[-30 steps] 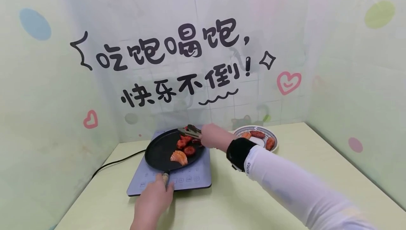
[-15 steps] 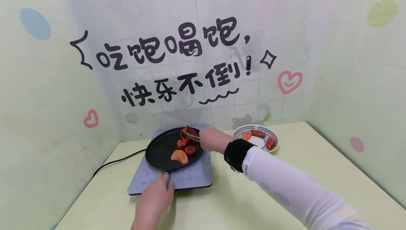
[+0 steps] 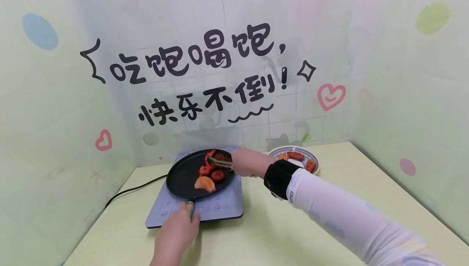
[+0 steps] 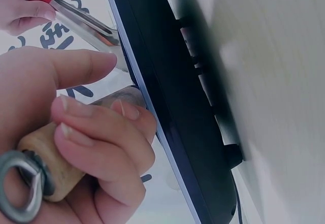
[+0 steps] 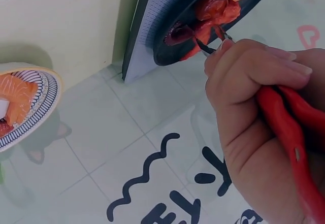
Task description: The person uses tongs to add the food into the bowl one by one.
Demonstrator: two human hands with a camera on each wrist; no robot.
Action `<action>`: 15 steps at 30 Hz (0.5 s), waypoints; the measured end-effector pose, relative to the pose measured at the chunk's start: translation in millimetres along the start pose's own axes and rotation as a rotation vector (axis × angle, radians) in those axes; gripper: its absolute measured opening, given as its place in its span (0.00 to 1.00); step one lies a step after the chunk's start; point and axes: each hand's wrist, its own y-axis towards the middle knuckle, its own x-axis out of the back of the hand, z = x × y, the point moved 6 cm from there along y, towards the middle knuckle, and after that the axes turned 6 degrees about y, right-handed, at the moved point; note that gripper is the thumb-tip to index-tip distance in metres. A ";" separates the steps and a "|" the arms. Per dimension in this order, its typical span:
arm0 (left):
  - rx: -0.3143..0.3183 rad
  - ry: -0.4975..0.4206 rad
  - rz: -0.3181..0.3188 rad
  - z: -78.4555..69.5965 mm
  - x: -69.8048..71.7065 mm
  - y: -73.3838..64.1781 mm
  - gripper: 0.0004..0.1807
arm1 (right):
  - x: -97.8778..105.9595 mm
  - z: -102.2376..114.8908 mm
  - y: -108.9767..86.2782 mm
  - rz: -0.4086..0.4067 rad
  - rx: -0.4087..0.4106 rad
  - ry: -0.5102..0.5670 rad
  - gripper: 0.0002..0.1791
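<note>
My left hand [image 3: 176, 229] grips the wooden handle [image 4: 56, 163] of a black flat pan [image 3: 181, 176], fingers curled round it; a metal ring [image 4: 20, 186] hangs at the handle's end. In my right hand [image 3: 250, 162] are metal tongs [image 3: 222, 162] with red handles [image 5: 285, 132]. Their tips reach into the pan at a long red piece of food [image 3: 207, 159], overlapping it in the head view. Nearer the handle lie an orange, white-striped salmon-like piece [image 3: 204, 183] and a round red piece [image 3: 218, 175]. A darker piece [image 5: 177, 34] sits by the pan's rim in the right wrist view.
Beneath the pan is a flat induction cooker [image 3: 231, 211], its black cord [image 3: 137, 185] running left. A patterned plate [image 3: 293, 148] with several food pieces stands to the right on the pale table [image 3: 278, 225]. Printed wall sheets [image 3: 183, 13] enclose the back and sides.
The tongs' tips have come down from above the food to the long red piece. That piece and its neighbour have shifted slightly left and nearer. The left hand stays on the handle.
</note>
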 end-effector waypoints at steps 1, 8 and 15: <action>0.000 -0.001 -0.001 0.2 -0.3 0.1 0.41 | 0.0 0.1 -0.9 0.004 -0.002 0.011 0.13; 0.003 0.007 0.000 0.5 -0.2 0.9 0.42 | 3.8 0.6 -5.3 0.027 0.005 0.057 0.11; 0.004 -0.002 0.001 -0.3 0.0 0.4 0.41 | 0.1 -2.5 -7.6 -0.033 0.046 0.042 0.12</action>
